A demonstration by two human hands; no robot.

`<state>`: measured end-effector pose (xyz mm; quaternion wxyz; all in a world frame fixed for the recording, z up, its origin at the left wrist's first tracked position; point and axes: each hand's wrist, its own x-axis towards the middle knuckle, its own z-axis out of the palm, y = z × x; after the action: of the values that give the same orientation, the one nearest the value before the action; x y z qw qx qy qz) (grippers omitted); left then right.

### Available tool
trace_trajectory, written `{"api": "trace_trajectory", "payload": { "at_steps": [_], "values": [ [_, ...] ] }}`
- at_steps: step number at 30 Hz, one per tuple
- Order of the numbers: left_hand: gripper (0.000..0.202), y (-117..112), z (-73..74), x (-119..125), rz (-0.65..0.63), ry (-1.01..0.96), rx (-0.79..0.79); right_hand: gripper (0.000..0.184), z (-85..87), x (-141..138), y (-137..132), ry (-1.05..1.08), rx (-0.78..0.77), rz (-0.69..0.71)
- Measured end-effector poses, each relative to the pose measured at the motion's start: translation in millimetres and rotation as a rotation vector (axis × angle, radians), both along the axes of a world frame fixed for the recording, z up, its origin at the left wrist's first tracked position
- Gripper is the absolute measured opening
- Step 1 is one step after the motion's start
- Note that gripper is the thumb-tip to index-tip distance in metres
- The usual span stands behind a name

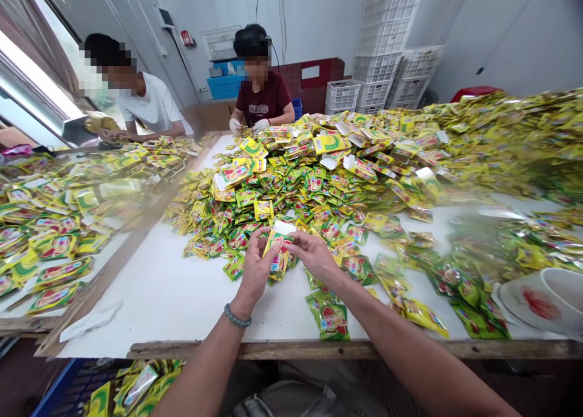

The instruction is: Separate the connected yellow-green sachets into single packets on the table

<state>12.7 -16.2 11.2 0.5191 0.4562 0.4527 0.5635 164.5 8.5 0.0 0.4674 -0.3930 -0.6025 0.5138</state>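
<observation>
Both my hands meet over the near middle of a white table (159, 289). My left hand (255, 265) is closed around a small stack of yellow-green sachets (277, 256), with a small open yellow box at the top. My right hand (314, 253) pinches the same stack from the right side. Just beyond my fingers lies a big heap of yellow-green sachets (319, 186) mixed with small yellow boxes (330, 142). A bead bracelet sits on my left wrist.
Two people work at the far end: one in a dark red shirt (266, 98) with white gloves, one in white (152, 107) at the left. White crates (387, 47) are stacked behind. A white bowl (542, 298) sits at the right edge. More sachets fill a blue crate (68, 393) below.
</observation>
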Motion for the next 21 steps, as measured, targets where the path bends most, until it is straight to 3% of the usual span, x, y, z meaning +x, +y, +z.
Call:
{"api": "trace_trajectory", "payload": {
  "at_steps": [3,6,9,12,14,18,21],
  "values": [
    [0.039,-0.6,-3.3,-5.2,-0.097,0.180,0.057,0.035,-4.5,0.2,0.6,-0.067,0.004,0.023],
    [0.030,1.0,-5.8,-7.6,-0.139,0.230,0.071,0.032,-3.6,3.2,1.0,-0.086,0.010,0.010],
    [0.028,1.9,-6.9,-6.0,-0.129,0.174,0.018,0.032,-0.9,3.1,2.2,0.062,-0.036,-0.001],
    [0.047,0.8,-5.3,-2.7,-0.075,0.047,-0.027,0.035,1.0,1.4,3.6,0.139,-0.061,0.034],
    [0.056,-0.4,-3.1,-0.6,-0.080,-0.015,-0.067,0.034,1.5,1.6,4.8,0.179,-0.090,-0.025],
    [0.051,-1.3,-2.2,1.7,-0.230,0.009,-0.175,0.043,1.9,7.5,7.8,0.272,-0.190,-0.125],
    [0.047,-0.3,-6.5,0.8,-0.174,0.038,-0.141,0.038,3.4,13.8,8.5,0.217,-0.127,-0.037]
  ]
}}
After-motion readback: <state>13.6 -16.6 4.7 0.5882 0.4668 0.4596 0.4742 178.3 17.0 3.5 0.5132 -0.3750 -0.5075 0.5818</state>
